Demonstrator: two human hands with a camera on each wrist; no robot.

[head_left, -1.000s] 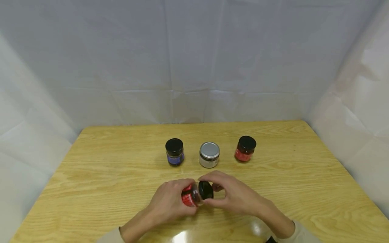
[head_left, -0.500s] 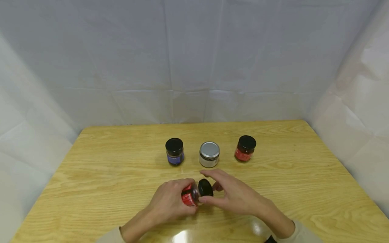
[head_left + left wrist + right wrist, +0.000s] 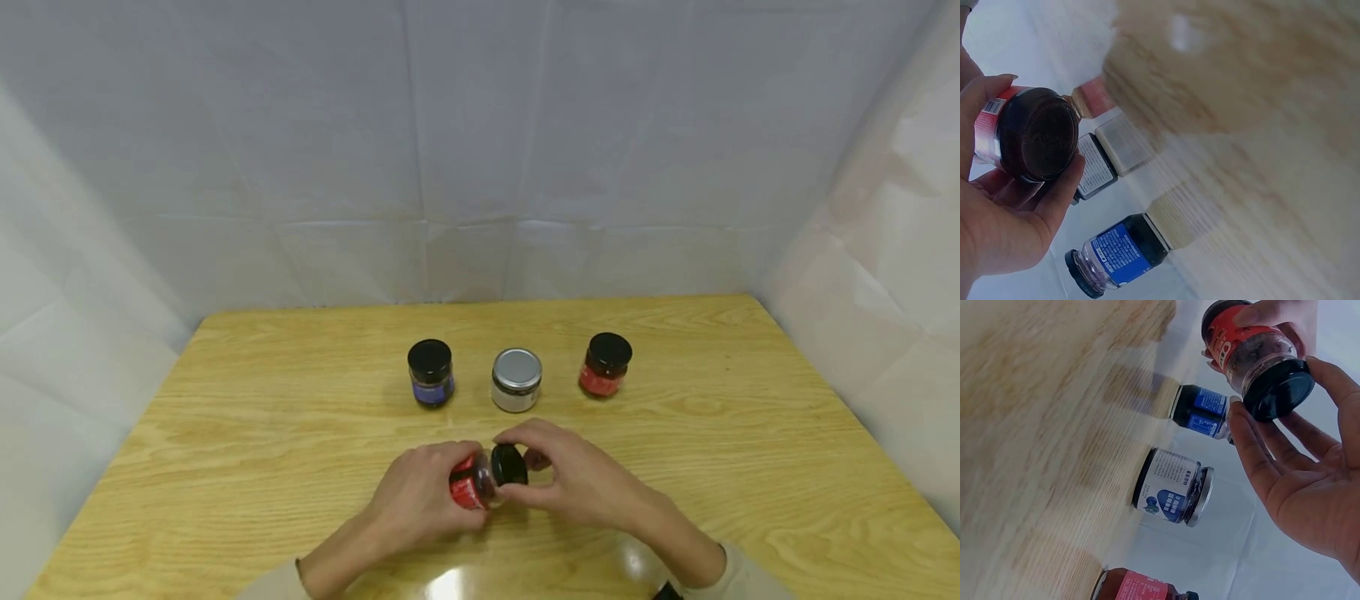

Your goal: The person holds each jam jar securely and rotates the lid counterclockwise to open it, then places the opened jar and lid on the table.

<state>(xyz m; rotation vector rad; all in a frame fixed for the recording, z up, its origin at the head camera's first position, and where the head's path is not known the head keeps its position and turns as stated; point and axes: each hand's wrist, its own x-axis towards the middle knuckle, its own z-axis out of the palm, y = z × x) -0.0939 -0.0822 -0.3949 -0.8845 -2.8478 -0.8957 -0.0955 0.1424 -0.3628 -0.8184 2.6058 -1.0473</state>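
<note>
My left hand [image 3: 416, 492] grips a glass jar [image 3: 467, 485] with a red label, tilted with its black lid [image 3: 510, 464] toward the right. The thumb and fingers of my right hand [image 3: 588, 479] pinch the rim of that lid, which sits at the jar's mouth. Dark contents show through the clear glass neck in the right wrist view, and the left wrist view shows the jar's dark base [image 3: 1049, 134]. The jar is held above the table, apart from the other jars.
Farther back on the wooden table [image 3: 262, 400] stand three upright jars: a blue-labelled one [image 3: 432, 375] with a black lid, a white-labelled one [image 3: 516, 382] with a silver lid, and a red-labelled one [image 3: 604, 367] with a black lid. Pale sheeting [image 3: 480, 167] surrounds the table.
Half a second ago my right fingers were spread off the lid's far edge; now they are back against its rim. The lid's angle has shifted slightly. My left hand stays put.
</note>
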